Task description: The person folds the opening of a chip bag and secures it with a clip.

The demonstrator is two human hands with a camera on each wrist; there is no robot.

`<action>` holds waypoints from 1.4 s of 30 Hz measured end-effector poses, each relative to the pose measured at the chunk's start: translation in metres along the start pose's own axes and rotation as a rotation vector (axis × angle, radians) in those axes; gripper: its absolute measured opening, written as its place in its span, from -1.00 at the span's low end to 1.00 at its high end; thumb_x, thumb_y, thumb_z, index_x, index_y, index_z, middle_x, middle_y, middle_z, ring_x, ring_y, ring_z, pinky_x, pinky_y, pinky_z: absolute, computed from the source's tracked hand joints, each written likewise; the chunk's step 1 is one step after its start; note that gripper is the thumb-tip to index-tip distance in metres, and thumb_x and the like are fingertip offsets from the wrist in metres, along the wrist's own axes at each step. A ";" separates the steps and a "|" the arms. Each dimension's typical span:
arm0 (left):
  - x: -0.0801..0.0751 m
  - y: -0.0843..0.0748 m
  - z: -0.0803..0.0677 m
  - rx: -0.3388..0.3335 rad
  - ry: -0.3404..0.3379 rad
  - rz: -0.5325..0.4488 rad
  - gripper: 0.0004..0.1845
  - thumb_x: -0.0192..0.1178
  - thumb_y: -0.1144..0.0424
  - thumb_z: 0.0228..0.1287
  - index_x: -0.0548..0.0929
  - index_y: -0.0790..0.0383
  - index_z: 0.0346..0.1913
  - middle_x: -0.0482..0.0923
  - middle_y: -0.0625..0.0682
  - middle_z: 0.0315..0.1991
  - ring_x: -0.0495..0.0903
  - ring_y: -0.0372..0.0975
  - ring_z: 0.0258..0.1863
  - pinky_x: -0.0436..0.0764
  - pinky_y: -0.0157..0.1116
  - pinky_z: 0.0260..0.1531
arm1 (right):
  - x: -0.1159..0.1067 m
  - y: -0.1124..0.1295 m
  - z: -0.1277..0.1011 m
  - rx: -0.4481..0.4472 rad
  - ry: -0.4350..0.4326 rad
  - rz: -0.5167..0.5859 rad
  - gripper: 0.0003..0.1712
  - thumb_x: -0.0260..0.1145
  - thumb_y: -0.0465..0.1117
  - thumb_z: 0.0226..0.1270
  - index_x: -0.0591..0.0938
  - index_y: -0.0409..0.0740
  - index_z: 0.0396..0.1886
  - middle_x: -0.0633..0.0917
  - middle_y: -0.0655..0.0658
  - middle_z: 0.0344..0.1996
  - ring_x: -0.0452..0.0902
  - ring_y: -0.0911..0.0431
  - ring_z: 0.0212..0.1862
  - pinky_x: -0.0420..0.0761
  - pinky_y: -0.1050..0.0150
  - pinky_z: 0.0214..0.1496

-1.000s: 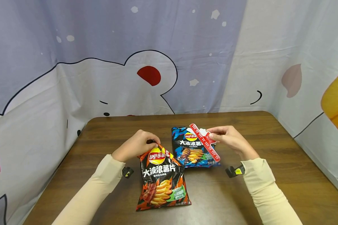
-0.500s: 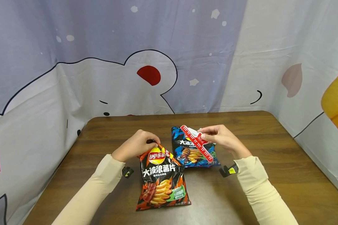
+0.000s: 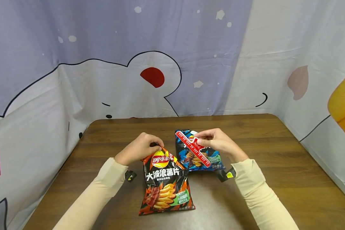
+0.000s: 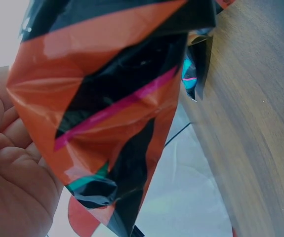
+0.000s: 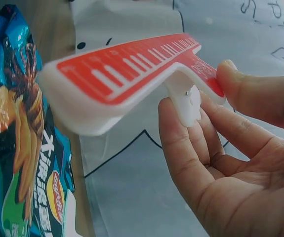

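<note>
My left hand (image 3: 141, 148) grips the top corner of a black and orange bag of chips (image 3: 164, 182), which leans over the table with its front towards me. In the left wrist view the foil of this chip bag (image 4: 107, 98) covers the fingertips. My right hand (image 3: 218, 143) pinches a red and white bag clip (image 3: 192, 148) by its handle, thumb on the red face. The right wrist view has the long jaw of the bag clip (image 5: 132, 69) pointing left, apart from both bags. Behind it lies a blue bag of chips (image 3: 218, 159), partly hidden by the clip.
Both bags are on a brown wooden table (image 3: 276, 179). A printed curtain (image 3: 207, 57) hangs behind the table's back edge and along its sides. A black wrist camera (image 3: 225, 175) sits on the right wrist, close above the table.
My right hand has carried the bag clip leftwards across the front of the blue chip bag, towards the black and orange one. The left hand and its bag stay in place.
</note>
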State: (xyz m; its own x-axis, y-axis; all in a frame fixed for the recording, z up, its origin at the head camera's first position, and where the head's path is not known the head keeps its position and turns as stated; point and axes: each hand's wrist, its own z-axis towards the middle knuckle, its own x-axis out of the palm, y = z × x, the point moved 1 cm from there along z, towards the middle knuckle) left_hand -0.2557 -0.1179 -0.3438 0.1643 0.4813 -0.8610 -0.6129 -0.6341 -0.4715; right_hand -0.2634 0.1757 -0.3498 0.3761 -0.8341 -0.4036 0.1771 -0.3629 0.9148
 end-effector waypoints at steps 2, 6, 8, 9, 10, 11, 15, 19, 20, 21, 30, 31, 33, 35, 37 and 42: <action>0.000 0.000 0.000 -0.003 -0.001 -0.004 -0.89 0.23 0.33 0.28 0.74 0.11 -0.23 0.71 -0.04 -0.27 0.60 -0.32 -0.35 0.61 -0.35 -0.28 | 0.002 0.001 0.001 -0.008 0.006 -0.010 -0.62 0.28 -0.33 0.29 0.59 -0.49 0.05 0.74 -0.26 -0.24 0.63 0.25 -0.35 0.65 0.29 -0.20; 0.001 0.000 0.000 -0.006 -0.001 -0.014 -0.89 0.23 0.32 0.28 0.74 0.11 -0.23 0.71 -0.05 -0.28 0.59 -0.33 -0.36 0.61 -0.35 -0.28 | 0.006 0.003 0.002 0.000 0.015 -0.002 -0.62 0.28 -0.33 0.30 0.60 -0.47 0.05 0.74 -0.27 -0.23 0.63 0.24 -0.34 0.64 0.32 -0.21; 0.001 0.000 0.001 -0.006 0.000 -0.016 -0.89 0.23 0.32 0.28 0.73 0.10 -0.23 0.71 -0.05 -0.28 0.59 -0.33 -0.36 0.60 -0.35 -0.28 | 0.009 0.004 0.003 0.011 0.016 0.006 -0.62 0.28 -0.33 0.30 0.60 -0.48 0.05 0.74 -0.26 -0.25 0.63 0.24 -0.35 0.64 0.33 -0.22; 0.001 0.000 0.001 -0.008 0.000 -0.018 -0.90 0.23 0.32 0.28 0.73 0.10 -0.23 0.71 -0.05 -0.28 0.58 -0.33 -0.36 0.60 -0.35 -0.28 | 0.010 0.005 0.003 0.010 0.017 0.010 -0.62 0.28 -0.33 0.30 0.60 -0.48 0.05 0.75 -0.25 -0.25 0.62 0.24 -0.35 0.64 0.33 -0.22; 0.001 0.000 0.001 -0.011 0.000 -0.019 -0.90 0.23 0.32 0.28 0.73 0.09 -0.23 0.71 -0.05 -0.28 0.58 -0.33 -0.36 0.60 -0.36 -0.28 | 0.011 0.005 0.003 0.011 0.020 0.013 -0.62 0.29 -0.32 0.29 0.60 -0.48 0.05 0.75 -0.25 -0.26 0.62 0.24 -0.35 0.64 0.34 -0.22; 0.001 0.000 0.001 -0.012 -0.001 -0.020 -0.90 0.23 0.32 0.28 0.73 0.09 -0.24 0.71 -0.06 -0.28 0.58 -0.33 -0.37 0.60 -0.35 -0.28 | 0.012 0.005 0.003 0.012 0.023 0.018 -0.62 0.29 -0.32 0.29 0.60 -0.48 0.04 0.75 -0.24 -0.27 0.62 0.24 -0.36 0.64 0.33 -0.22; 0.001 0.000 0.001 -0.018 -0.003 -0.022 -0.90 0.23 0.32 0.28 0.73 0.10 -0.24 0.71 -0.06 -0.29 0.57 -0.33 -0.37 0.59 -0.36 -0.29 | 0.016 0.004 0.004 -0.004 0.037 0.046 -0.62 0.30 -0.34 0.28 0.59 -0.51 0.03 0.75 -0.25 -0.28 0.62 0.24 -0.39 0.65 0.32 -0.22; 0.001 -0.001 0.001 -0.023 -0.009 -0.020 -0.90 0.23 0.32 0.28 0.73 0.09 -0.24 0.71 -0.06 -0.29 0.57 -0.34 -0.38 0.59 -0.36 -0.29 | 0.021 0.005 0.005 -0.003 0.053 0.050 -0.63 0.30 -0.34 0.28 0.60 -0.51 0.02 0.75 -0.20 -0.31 0.63 0.22 -0.39 0.67 0.20 -0.17; 0.001 -0.001 0.001 -0.025 -0.010 -0.020 -0.90 0.23 0.33 0.28 0.73 0.10 -0.24 0.71 -0.06 -0.29 0.57 -0.35 -0.38 0.59 -0.36 -0.30 | 0.021 0.005 0.005 -0.002 0.055 0.044 -0.63 0.30 -0.34 0.27 0.61 -0.50 0.02 0.75 -0.19 -0.32 0.63 0.21 -0.38 0.67 0.16 -0.15; 0.001 -0.002 0.001 -0.021 -0.011 -0.020 -0.90 0.24 0.33 0.28 0.73 0.11 -0.23 0.71 -0.06 -0.29 0.57 -0.35 -0.38 0.59 -0.36 -0.30 | 0.022 0.005 0.005 0.001 0.057 0.039 -0.63 0.30 -0.34 0.27 0.61 -0.49 0.02 0.75 -0.18 -0.33 0.62 0.21 -0.38 0.67 0.13 -0.14; 0.001 -0.002 0.001 -0.031 -0.007 -0.046 -0.90 0.23 0.34 0.28 0.73 0.15 -0.21 0.71 -0.05 -0.28 0.52 -0.36 -0.45 0.54 -0.39 -0.37 | 0.028 0.004 0.006 -0.023 0.064 -0.017 -0.68 0.31 -0.33 0.26 0.65 -0.45 -0.03 0.75 -0.21 -0.35 0.61 0.20 -0.39 0.65 0.10 -0.20; 0.001 -0.002 0.001 -0.035 -0.007 -0.047 -0.90 0.23 0.34 0.28 0.73 0.14 -0.22 0.71 -0.05 -0.28 0.53 -0.36 -0.44 0.55 -0.39 -0.37 | 0.029 0.003 0.006 -0.022 0.064 -0.019 -0.69 0.32 -0.33 0.25 0.66 -0.43 -0.04 0.75 -0.21 -0.35 0.62 0.20 -0.39 0.65 0.09 -0.19; 0.001 -0.002 0.001 -0.044 -0.009 -0.048 -0.90 0.23 0.33 0.28 0.73 0.11 -0.22 0.71 -0.05 -0.27 0.54 -0.36 -0.42 0.56 -0.38 -0.36 | 0.030 0.003 0.007 -0.024 0.067 -0.017 -0.69 0.32 -0.34 0.25 0.67 -0.43 -0.05 0.75 -0.23 -0.33 0.63 0.19 -0.38 0.66 0.07 -0.17; 0.001 -0.003 0.001 -0.047 -0.011 -0.046 -0.90 0.24 0.32 0.28 0.73 0.10 -0.22 0.71 -0.05 -0.26 0.56 -0.36 -0.39 0.58 -0.38 -0.33 | 0.031 0.001 0.007 -0.032 0.073 -0.014 -0.69 0.32 -0.34 0.25 0.66 -0.44 -0.04 0.75 -0.25 -0.32 0.64 0.20 -0.37 0.66 0.11 -0.18; 0.001 -0.003 0.001 -0.049 -0.014 -0.047 -0.91 0.24 0.32 0.28 0.73 0.09 -0.23 0.71 -0.04 -0.25 0.56 -0.35 -0.38 0.58 -0.37 -0.33 | 0.032 0.001 0.007 -0.038 0.078 -0.012 -0.69 0.32 -0.35 0.25 0.66 -0.45 -0.04 0.75 -0.28 -0.30 0.64 0.20 -0.36 0.66 0.18 -0.20; 0.001 -0.004 0.001 -0.045 -0.018 -0.046 -0.91 0.25 0.32 0.27 0.72 0.09 -0.24 0.71 -0.04 -0.26 0.55 -0.36 -0.39 0.56 -0.37 -0.33 | 0.033 0.000 0.007 -0.041 0.076 -0.029 -0.69 0.33 -0.34 0.25 0.66 -0.44 -0.05 0.75 -0.29 -0.31 0.61 0.21 -0.37 0.63 0.23 -0.24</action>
State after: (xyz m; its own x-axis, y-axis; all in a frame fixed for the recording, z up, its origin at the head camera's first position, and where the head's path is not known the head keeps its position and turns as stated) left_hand -0.2540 -0.1143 -0.3425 0.1771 0.5209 -0.8350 -0.5695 -0.6377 -0.5186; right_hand -0.2570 0.1449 -0.3633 0.4379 -0.7890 -0.4309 0.2253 -0.3677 0.9022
